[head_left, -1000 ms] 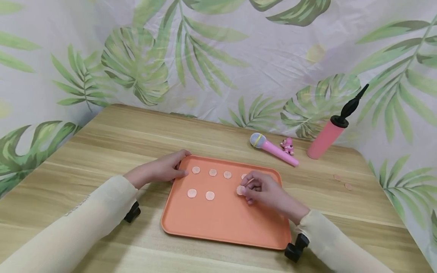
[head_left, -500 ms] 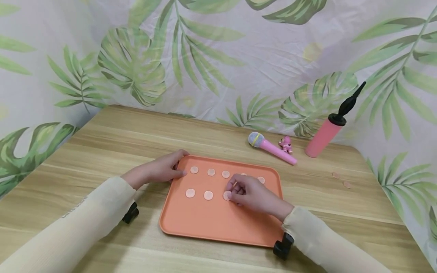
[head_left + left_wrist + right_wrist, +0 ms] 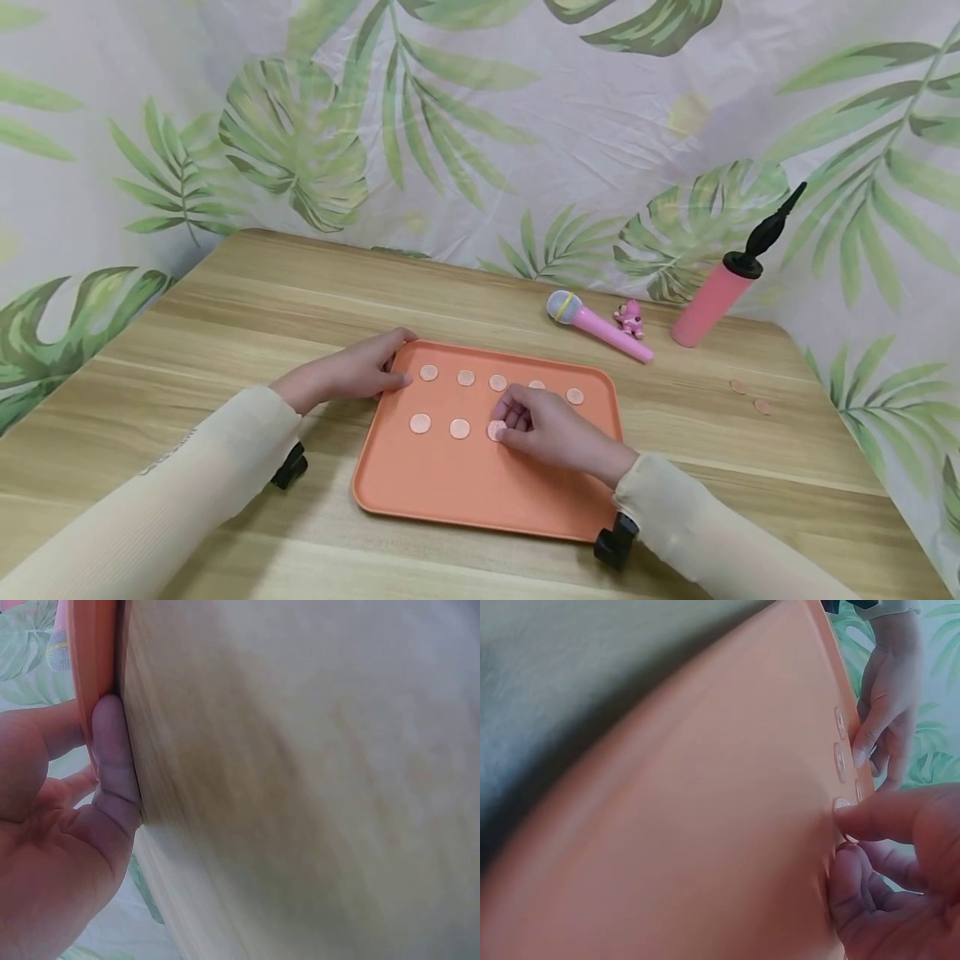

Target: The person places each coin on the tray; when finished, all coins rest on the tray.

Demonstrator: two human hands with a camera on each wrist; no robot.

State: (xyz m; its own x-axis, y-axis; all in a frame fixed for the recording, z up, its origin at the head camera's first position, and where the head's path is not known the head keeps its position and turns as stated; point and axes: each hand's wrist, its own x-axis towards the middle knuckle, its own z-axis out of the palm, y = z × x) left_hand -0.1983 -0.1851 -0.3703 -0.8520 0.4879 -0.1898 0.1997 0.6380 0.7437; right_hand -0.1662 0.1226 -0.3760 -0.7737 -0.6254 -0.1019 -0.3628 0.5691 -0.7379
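An orange tray point(image 3: 480, 492) lies on the wooden table with a row of round pale-pink coins point(image 3: 466, 378) along its far side. Nearer the middle, a second row begins with two more coins point(image 3: 459, 429). My right hand point(image 3: 551, 429) pinches a coin point(image 3: 496, 430) at the right end of that second row, low over the tray. In the right wrist view, the thumb presses on this coin point(image 3: 843, 802) with fingertips just beside it. My left hand point(image 3: 360, 367) grips the tray's far left corner, its thumb at the rim; the left wrist view shows fingers against the tray's side point(image 3: 94, 652).
Behind the tray lie a pink toy microphone point(image 3: 607, 333) and a small pink figurine point(image 3: 629, 318). A pink pump point(image 3: 712, 304) with a black nozzle stands at the back right. Two loose coins point(image 3: 762, 407) lie on the table right of the tray. A leaf-patterned cloth point(image 3: 465, 125) hangs behind.
My right hand has moved left and slightly down with the coin, from the tray's right part to the end of the second row, uncovering a far-row coin. The left hand has stayed put.
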